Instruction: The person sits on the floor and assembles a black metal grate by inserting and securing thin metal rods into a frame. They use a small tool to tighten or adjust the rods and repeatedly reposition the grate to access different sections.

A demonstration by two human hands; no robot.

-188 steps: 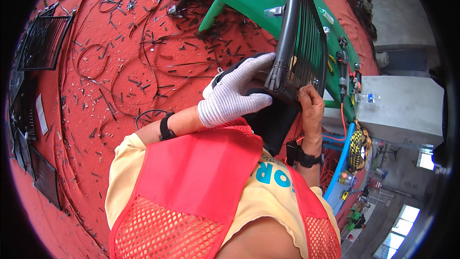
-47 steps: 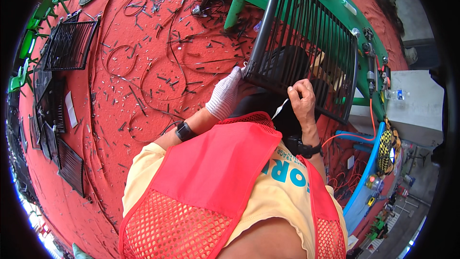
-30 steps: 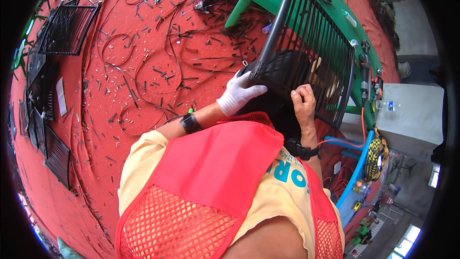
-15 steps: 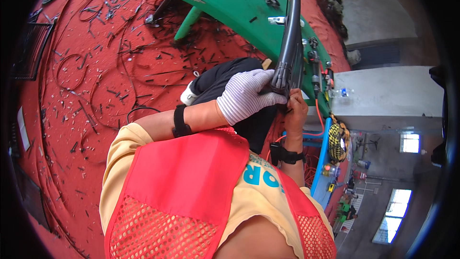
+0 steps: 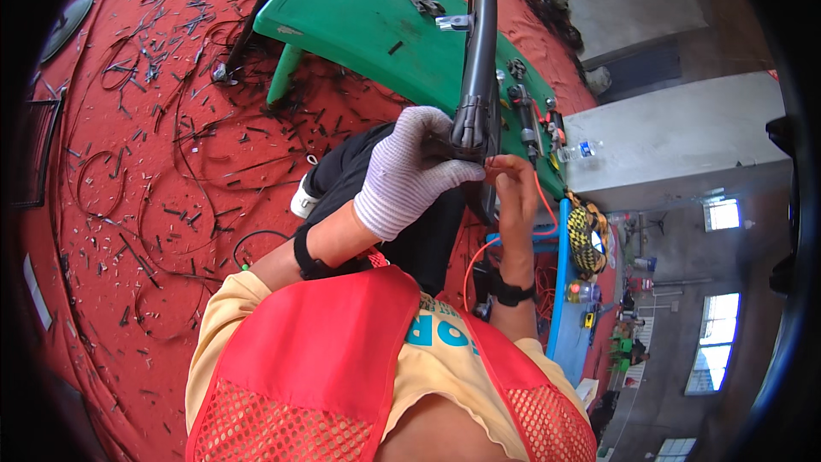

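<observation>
A long, dark, curved bar [image 5: 481,60] rises from my hands toward the top of the picture, over a green bench. Ribbed dark strands gather at its lower end. My left hand [image 5: 400,178], in a white-and-grey striped knit glove, is closed on that lower end, with the thumb across the near side. Some of its fingers are hidden by the bar. Bare and just right of the bar's end, my right hand [image 5: 516,197] has its fingers bent in a pinch close to my left thumb. What lies in that pinch is too small to make out.
Power tools [image 5: 523,111] and a grey cloth [image 5: 419,0] lie on the green bench [image 5: 342,26]. An orange cord [image 5: 479,265] runs past my right arm. Black scraps litter the red floor [image 5: 171,231]. A blue frame [image 5: 560,291] and yellow-black rope [image 5: 583,239] are at right.
The view has shifted, so the bench and bar sit farther left. My right hand has come slightly out from behind the bar's end; my left keeps its hold.
</observation>
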